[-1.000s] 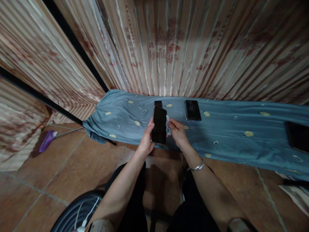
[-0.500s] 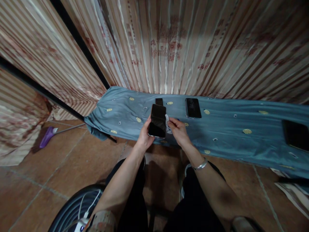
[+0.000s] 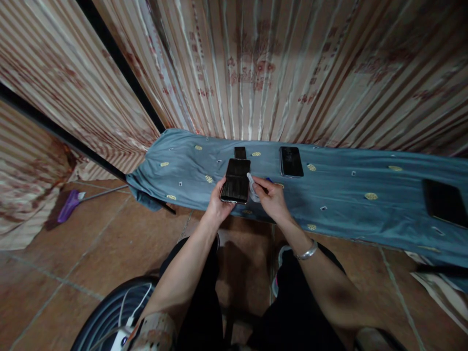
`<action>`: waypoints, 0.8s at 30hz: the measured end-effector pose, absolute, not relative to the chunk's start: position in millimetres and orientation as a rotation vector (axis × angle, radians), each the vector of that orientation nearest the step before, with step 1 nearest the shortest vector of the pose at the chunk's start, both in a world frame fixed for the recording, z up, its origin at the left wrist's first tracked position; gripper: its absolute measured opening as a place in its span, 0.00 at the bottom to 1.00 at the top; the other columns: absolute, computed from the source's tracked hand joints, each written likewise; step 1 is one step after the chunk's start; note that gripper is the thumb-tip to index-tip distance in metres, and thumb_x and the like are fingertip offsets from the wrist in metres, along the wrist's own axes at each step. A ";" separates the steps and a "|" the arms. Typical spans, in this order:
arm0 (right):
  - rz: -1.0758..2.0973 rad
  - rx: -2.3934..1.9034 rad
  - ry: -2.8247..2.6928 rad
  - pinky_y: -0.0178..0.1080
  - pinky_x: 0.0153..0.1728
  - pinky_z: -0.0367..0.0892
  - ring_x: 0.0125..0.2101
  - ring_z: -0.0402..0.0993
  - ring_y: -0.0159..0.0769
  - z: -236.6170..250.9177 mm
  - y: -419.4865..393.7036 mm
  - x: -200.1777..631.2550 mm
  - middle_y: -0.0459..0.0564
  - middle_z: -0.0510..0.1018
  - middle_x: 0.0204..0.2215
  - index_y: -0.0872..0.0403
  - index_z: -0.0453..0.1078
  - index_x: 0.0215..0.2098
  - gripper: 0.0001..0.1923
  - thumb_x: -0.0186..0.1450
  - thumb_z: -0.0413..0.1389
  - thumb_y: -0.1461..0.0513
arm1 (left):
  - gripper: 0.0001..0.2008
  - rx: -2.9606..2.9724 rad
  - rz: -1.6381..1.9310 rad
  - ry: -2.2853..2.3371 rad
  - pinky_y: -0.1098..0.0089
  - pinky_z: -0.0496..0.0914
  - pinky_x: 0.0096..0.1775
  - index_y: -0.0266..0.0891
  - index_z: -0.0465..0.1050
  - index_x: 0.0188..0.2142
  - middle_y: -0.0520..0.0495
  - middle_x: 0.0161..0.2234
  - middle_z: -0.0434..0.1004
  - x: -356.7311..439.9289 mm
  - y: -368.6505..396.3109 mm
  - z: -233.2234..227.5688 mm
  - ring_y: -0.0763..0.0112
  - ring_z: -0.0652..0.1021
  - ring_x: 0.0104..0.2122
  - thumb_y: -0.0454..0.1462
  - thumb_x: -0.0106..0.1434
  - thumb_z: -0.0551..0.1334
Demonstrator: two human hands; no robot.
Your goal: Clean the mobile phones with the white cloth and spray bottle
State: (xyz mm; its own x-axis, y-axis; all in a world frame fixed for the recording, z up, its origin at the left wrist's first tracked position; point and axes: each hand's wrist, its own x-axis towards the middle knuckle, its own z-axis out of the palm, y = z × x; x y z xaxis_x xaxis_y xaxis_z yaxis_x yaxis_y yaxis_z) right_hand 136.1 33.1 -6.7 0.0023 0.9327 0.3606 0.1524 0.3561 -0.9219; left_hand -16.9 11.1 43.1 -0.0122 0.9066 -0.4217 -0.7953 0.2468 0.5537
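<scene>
A black smartphone (image 3: 236, 181) lies screen up in my left hand (image 3: 218, 201), whose fingers wrap its left side and lower edge. My right hand (image 3: 269, 196) pinches a crumpled whitish cloth or tissue (image 3: 252, 186) close to the phone's right edge. I cannot tell whether the cloth touches the phone. A small blue thing, mostly hidden, shows just behind my right fingers. Beyond the held phone sits a small dark flat object (image 3: 240, 152). Another smartphone (image 3: 291, 161) rests on the cloth-covered bench farther right.
Blue patterned fabric (image 3: 340, 195) covers the narrow bench. At its right end lies a dark tablet-like device (image 3: 444, 202). Striped curtains (image 3: 252, 73) hang behind. Black poles (image 3: 120, 63) slant at left. A purple broom (image 3: 69, 205) and a round black stool (image 3: 97, 312) with a power strip are on the left.
The held phone has tilted and shifted slightly left, its top edge now apart from the small dark object. My right hand with the cloth stays beside the phone's right edge.
</scene>
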 end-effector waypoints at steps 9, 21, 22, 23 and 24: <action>0.862 -1.001 -1.517 0.51 0.53 0.75 0.45 0.81 0.44 -3.1 16.6 133.5 0.49 0.84 0.45 0.47 0.81 0.47 0.16 0.66 0.57 0.52 | 0.13 0.091 1.376 0.871 0.69 0.74 0.33 0.35 0.75 0.32 0.47 0.25 0.80 -18.2 14.9 45.4 0.69 0.79 0.24 0.36 0.69 0.55; 0.988 -0.975 -1.695 0.46 0.54 0.72 0.50 0.79 0.42 9.3 -0.5 141.3 0.48 0.82 0.50 0.48 0.78 0.54 0.22 0.64 0.52 0.62 | 0.14 0.018 1.422 0.876 0.69 0.73 0.31 0.35 0.75 0.31 0.47 0.24 0.79 -18.6 19.2 47.9 0.69 0.78 0.23 0.37 0.69 0.54; 1.001 -0.975 -1.698 0.46 0.55 0.72 0.50 0.79 0.42 8.6 -0.8 141.3 0.48 0.82 0.50 0.48 0.77 0.54 0.23 0.63 0.52 0.62 | 0.14 0.018 1.428 0.874 0.68 0.74 0.32 0.35 0.75 0.32 0.47 0.25 0.79 -18.7 19.3 47.8 0.68 0.78 0.24 0.38 0.69 0.55; 1.017 -0.977 -1.698 0.45 0.54 0.72 0.50 0.79 0.41 7.6 -1.3 141.0 0.47 0.82 0.50 0.48 0.77 0.55 0.23 0.63 0.52 0.63 | 0.13 0.017 1.429 0.874 0.67 0.75 0.34 0.35 0.76 0.34 0.47 0.26 0.80 -19.0 19.4 47.8 0.68 0.79 0.25 0.38 0.69 0.55; 1.035 -0.980 -1.695 0.45 0.53 0.73 0.48 0.79 0.40 6.4 -1.9 140.3 0.48 0.82 0.50 0.48 0.76 0.55 0.24 0.62 0.53 0.63 | 0.13 0.017 1.426 0.876 0.66 0.76 0.36 0.35 0.77 0.36 0.46 0.26 0.80 -19.3 19.3 47.8 0.67 0.79 0.26 0.39 0.69 0.56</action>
